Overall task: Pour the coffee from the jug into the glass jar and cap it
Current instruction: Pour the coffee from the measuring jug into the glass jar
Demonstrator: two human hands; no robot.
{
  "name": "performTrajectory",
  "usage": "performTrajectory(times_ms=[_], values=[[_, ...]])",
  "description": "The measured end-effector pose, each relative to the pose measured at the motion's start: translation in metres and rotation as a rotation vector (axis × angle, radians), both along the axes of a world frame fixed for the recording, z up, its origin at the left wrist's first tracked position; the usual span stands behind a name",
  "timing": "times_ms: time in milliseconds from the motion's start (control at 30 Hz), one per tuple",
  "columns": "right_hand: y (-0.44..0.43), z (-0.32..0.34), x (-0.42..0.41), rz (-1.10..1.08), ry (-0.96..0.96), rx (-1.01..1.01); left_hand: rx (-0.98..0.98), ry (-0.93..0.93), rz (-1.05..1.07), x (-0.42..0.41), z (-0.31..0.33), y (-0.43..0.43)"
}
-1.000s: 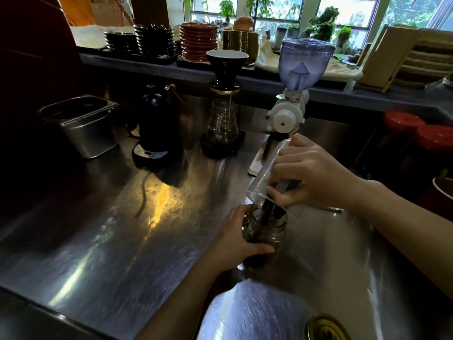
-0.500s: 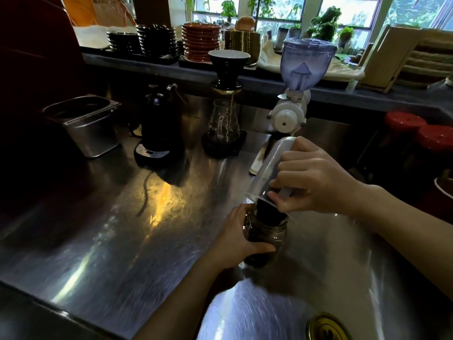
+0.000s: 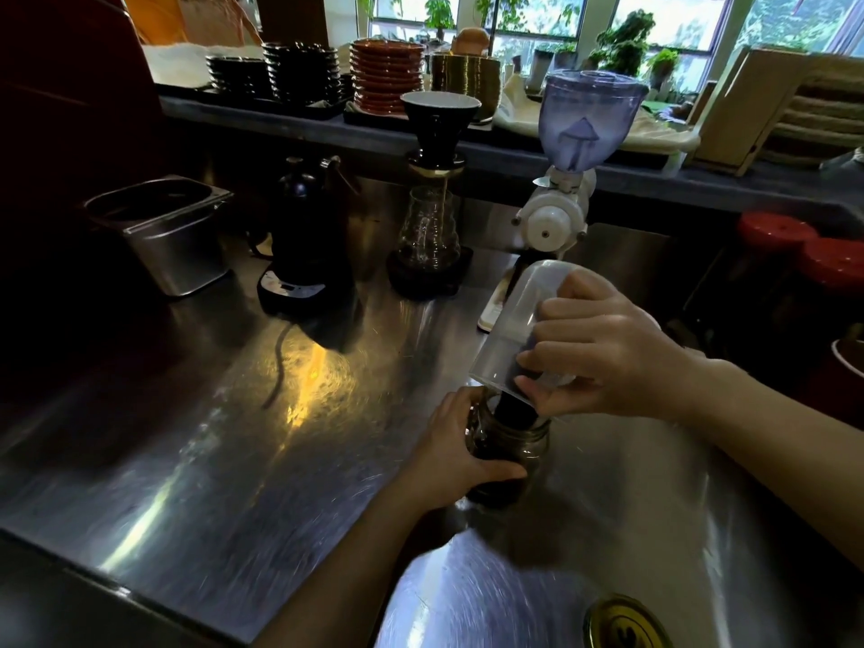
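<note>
My right hand [image 3: 603, 353] grips a clear plastic jug [image 3: 519, 325], tipped steeply mouth-down over the glass jar [image 3: 514, 453]. Dark coffee sits at the jug's lip and runs into the jar's mouth. My left hand [image 3: 456, 449] wraps around the jar's left side and holds it upright on the steel counter [image 3: 224, 437]. The jar looks dark with coffee nearly to its neck. A gold lid [image 3: 624, 622] lies flat on the counter at the bottom right, apart from both hands.
Behind the hands stand a white grinder with a blue hopper [image 3: 568, 180], a glass server under a black dripper [image 3: 432, 217], a black kettle on its base [image 3: 306, 236] and a steel bin [image 3: 163, 231]. Red-lidded containers [image 3: 804, 254] sit at the right. Stacked saucers [image 3: 385, 74] line the back shelf.
My right hand has tipped the jug steeper, its base rising toward upright over the jar. The left hand and jar have stayed in place.
</note>
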State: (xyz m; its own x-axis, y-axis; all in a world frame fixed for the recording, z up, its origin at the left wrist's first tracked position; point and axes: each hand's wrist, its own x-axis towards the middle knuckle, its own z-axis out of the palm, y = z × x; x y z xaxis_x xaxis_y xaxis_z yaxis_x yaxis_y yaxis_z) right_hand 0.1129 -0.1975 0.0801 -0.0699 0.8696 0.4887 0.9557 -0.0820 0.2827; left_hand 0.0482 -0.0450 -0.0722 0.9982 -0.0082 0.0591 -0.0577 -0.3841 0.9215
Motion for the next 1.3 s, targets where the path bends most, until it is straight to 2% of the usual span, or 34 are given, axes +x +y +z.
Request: performTrajectory(times_ms=[433,633,967,1300], values=[[-0.007,0.003,-0.006,0.027,0.004,0.002,-0.002,-0.012,-0.002,-0.001,0.004,-0.001],[-0.009,-0.002,-0.009,0.056,-0.104,0.004,-0.003,0.011,-0.022,-0.003,0.007,0.000],[-0.012,-0.002,-0.015,0.027,-0.108,-0.024,-0.012,0.030,-0.025,-0.003,0.006,-0.001],[-0.020,-0.006,-0.021,0.014,-0.160,0.031,-0.012,0.055,-0.015,-0.004,0.007,-0.003]])
